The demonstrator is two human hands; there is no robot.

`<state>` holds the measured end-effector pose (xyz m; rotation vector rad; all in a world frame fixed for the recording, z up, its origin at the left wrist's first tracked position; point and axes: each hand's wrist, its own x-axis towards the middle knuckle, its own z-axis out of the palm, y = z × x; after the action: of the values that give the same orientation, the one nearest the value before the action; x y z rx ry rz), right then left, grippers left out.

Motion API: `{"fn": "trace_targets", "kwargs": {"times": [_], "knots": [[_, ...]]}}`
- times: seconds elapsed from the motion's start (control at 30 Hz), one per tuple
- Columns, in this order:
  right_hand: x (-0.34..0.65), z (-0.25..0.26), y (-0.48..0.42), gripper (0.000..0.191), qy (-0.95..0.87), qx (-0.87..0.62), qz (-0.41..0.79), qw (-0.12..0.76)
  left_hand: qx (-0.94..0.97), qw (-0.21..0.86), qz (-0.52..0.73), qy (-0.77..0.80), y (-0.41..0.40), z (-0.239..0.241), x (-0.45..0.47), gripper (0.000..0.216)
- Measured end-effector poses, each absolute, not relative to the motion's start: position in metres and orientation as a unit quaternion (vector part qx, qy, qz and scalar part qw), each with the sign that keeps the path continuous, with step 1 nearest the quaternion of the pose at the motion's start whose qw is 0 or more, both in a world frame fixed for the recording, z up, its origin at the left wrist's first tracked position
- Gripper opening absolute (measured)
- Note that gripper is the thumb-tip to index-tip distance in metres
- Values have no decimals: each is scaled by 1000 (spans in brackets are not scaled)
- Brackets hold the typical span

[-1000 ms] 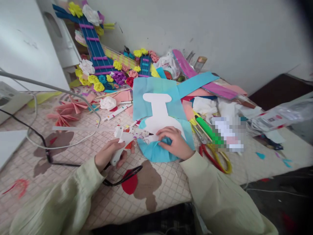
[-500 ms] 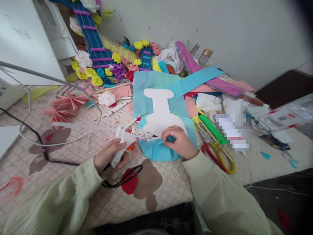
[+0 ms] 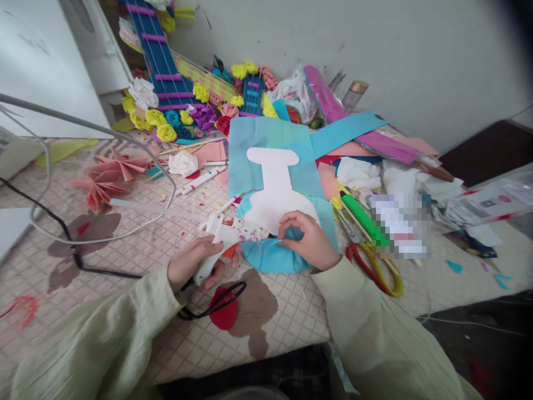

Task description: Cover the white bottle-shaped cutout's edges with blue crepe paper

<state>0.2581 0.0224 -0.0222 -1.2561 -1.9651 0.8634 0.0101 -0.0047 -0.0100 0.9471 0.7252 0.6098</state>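
My left hand (image 3: 195, 266) grips the handle of a white hot glue gun (image 3: 227, 236), its nozzle pointing right at the lower edge of a white vase-shaped card (image 3: 275, 189). A clear glue stick sticks out of the gun's back to the left. My right hand (image 3: 306, 239) pinches a fold of blue tissue paper (image 3: 270, 256) at the card's rounded bottom, right beside the nozzle tip. The card lies on a light blue paper sheet (image 3: 258, 144).
Red and yellow scissors (image 3: 372, 266) and a green-handled cutter (image 3: 362, 219) lie right of my hand. Paper flowers and a blue paper guitar (image 3: 164, 66) crowd the back. Pink paper fans (image 3: 106, 178) lie left. A black cord (image 3: 104, 272) and grey cable (image 3: 91, 130) cross the mat.
The glue gun has shifted slightly right toward the card's edge. My right hand has lifted its fingers from pressing flat to pinching the blue tissue.
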Motion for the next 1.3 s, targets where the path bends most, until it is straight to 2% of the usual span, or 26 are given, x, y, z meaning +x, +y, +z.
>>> {"fn": "trace_targets", "kwargs": {"times": [0.4,0.73,1.3], "knots": [[259,-21,20,32,-746,-485,332,313,416,795,272,347,-6,-12,14,45],[257,-20,20,31,-735,-488,344,321,409,794,273,357,-7,-10,15,36],[257,-20,19,32,-772,-497,273,288,410,788,274,369,-9,-9,17,36]]}}
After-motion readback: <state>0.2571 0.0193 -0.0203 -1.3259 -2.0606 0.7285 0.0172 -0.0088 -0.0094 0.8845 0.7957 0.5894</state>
